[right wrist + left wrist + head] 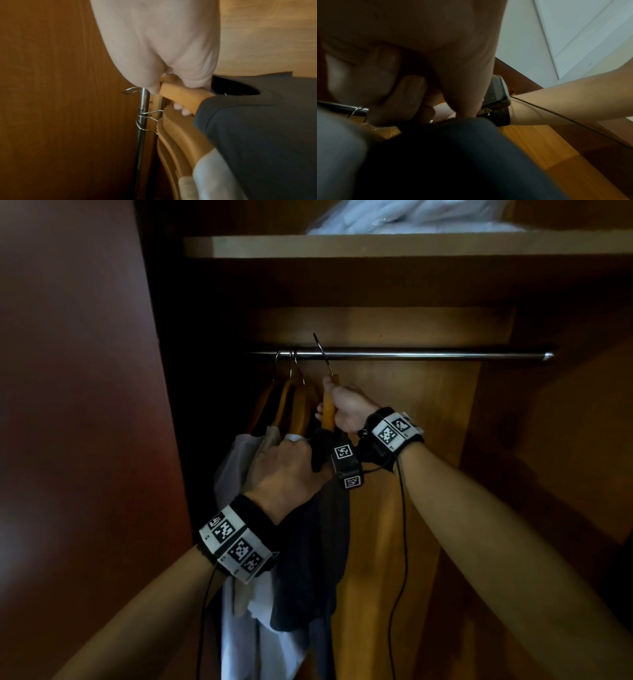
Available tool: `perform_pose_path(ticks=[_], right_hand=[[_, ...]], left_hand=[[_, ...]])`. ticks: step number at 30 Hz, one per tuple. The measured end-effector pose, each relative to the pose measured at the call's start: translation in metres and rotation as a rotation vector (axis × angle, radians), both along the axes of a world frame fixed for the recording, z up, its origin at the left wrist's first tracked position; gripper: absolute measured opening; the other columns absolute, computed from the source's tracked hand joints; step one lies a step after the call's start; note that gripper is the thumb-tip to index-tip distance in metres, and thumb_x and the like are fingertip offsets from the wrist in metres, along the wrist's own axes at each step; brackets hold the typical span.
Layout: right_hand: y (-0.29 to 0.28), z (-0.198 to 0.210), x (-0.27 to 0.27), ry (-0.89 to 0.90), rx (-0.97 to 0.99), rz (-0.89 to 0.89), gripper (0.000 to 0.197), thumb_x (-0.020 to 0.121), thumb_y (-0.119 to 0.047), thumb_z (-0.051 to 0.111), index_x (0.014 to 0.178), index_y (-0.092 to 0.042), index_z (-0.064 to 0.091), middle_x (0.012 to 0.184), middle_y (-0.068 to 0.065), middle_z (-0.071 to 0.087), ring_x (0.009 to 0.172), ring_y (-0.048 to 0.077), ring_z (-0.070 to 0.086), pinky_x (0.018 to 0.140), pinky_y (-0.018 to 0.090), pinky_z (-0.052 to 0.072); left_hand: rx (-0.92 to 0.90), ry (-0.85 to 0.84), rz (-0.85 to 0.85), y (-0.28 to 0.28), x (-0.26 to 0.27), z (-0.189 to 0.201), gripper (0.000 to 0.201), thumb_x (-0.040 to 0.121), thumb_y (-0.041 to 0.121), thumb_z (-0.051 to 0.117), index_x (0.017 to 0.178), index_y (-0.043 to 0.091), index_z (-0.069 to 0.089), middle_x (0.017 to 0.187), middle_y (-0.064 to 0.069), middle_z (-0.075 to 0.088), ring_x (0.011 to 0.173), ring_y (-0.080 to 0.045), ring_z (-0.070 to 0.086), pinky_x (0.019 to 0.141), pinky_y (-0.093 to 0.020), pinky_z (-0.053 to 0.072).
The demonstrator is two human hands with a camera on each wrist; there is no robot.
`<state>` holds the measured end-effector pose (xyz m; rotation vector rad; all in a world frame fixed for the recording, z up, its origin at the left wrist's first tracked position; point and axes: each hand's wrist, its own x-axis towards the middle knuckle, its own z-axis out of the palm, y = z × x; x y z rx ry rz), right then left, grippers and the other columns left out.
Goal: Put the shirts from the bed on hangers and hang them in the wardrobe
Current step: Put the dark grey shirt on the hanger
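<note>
From the head view, our right hand (pixel 346 409) grips the wooden hanger (pixel 329 405), steering its hook (pixel 322 354) onto the rail (pixel 411 354); our left hand (pixel 284 470) clutches the dark shirt (pixel 315 559) to steady it. At the left wrist, fingers (pixel 412 92) curl into dark cloth. At the right wrist, the hook (pixel 131 91) sits at the rail (pixel 144 108), beside 2 hung hangers (pixel 175 138).

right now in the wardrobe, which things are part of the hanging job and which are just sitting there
Part of the job:
- dark shirt
- wooden hanger gripped by the right hand
- left hand holding the dark shirt
- rail
- hung pale shirts

Just there:
- top shelf
- white bundle on it
</note>
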<state>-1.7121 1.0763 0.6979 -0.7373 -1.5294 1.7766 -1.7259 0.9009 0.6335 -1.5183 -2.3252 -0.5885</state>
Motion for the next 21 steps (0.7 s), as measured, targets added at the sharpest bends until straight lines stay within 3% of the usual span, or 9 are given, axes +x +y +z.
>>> perform_pose_path(ticks=[5, 8, 10, 13, 16, 21], right_hand=[[0.006, -0.005, 0.005, -0.158, -0.048, 0.061, 0.033, 0.111, -0.044, 0.046, 0.1, -0.013, 0.047, 0.097, 0.011, 0.056, 0.075, 0.023, 0.06, 0.071, 0.039, 0.056], [0.014, -0.009, 0.005, -0.264, 0.066, 0.052, 0.04, 0.11, -0.052, 0.045, 0.107, -0.013, 0.053, 0.101, 0.01, 0.065, 0.081, 0.025, 0.065, 0.076, 0.041, 0.059], [0.019, -0.012, 0.006, -0.328, 0.194, 0.024, 0.043, 0.108, -0.057, 0.046, 0.115, -0.015, 0.056, 0.103, 0.008, 0.067, 0.088, 0.024, 0.066, 0.081, 0.041, 0.058], [0.027, -0.016, 0.005, -0.388, 0.31, -0.025, 0.056, 0.098, -0.069, 0.055, 0.122, -0.018, 0.06, 0.098, 0.006, 0.067, 0.078, 0.018, 0.063, 0.066, 0.03, 0.052], [0.031, -0.023, 0.002, -0.309, 0.308, -0.051, 0.058, 0.096, -0.064, 0.065, 0.122, -0.013, 0.058, 0.086, 0.003, 0.06, 0.064, 0.015, 0.055, 0.053, 0.025, 0.05], [0.031, -0.03, -0.001, -0.211, 0.29, -0.077, 0.079, 0.088, -0.063, 0.075, 0.138, -0.005, 0.055, 0.102, 0.008, 0.066, 0.063, 0.015, 0.06, 0.051, 0.025, 0.055]], left_hand=[[0.014, 0.019, -0.01, 0.001, -0.007, -0.007, 0.049, 0.099, 0.056, 0.053, 0.144, 0.038, 0.05, 0.135, -0.001, 0.06, 0.139, -0.025, 0.037, 0.123, -0.04, 0.02], [0.034, 0.038, 0.013, 0.004, -0.013, -0.014, 0.05, 0.096, 0.057, 0.054, 0.143, 0.039, 0.054, 0.136, 0.002, 0.058, 0.138, -0.022, 0.037, 0.122, -0.036, 0.021], [0.01, 0.053, 0.051, 0.007, -0.017, -0.019, 0.049, 0.096, 0.058, 0.053, 0.14, 0.036, 0.057, 0.137, 0.002, 0.056, 0.137, -0.022, 0.04, 0.115, -0.035, 0.032], [-0.017, 0.075, 0.125, 0.011, -0.023, -0.024, 0.044, 0.095, 0.059, 0.051, 0.126, 0.031, 0.066, 0.127, 0.002, 0.062, 0.128, -0.025, 0.053, 0.097, -0.034, 0.049], [0.004, 0.091, 0.151, 0.012, -0.027, -0.029, 0.042, 0.095, 0.059, 0.049, 0.115, 0.028, 0.07, 0.119, 0.003, 0.066, 0.12, -0.024, 0.059, 0.092, -0.036, 0.053], [0.003, 0.115, 0.168, 0.018, -0.023, -0.033, 0.043, 0.098, 0.058, 0.05, 0.117, 0.025, 0.069, 0.122, -0.001, 0.066, 0.104, -0.022, 0.069, 0.086, -0.036, 0.056]])
